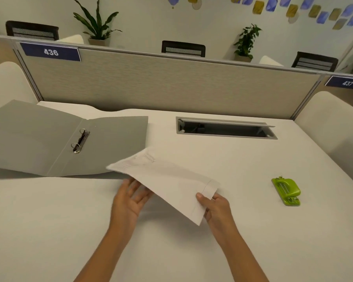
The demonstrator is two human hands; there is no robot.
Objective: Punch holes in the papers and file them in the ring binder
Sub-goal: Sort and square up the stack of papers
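Head view: paper (pixel 167 180) lengthwise toward binder (pixel 118 143), pinched by right hand (pixel 216 206), left hand (pixel 128 198) open.

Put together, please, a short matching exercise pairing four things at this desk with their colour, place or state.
Things:
1. ring binder
2. hole punch
3. paper
4. cable hatch

Descriptions:
A. green, on the desk, right side
B. pinched by the right hand
C. grey, lying open on the left
D. lid raised, near the partition

Pairs: 1-C, 2-A, 3-B, 4-D.
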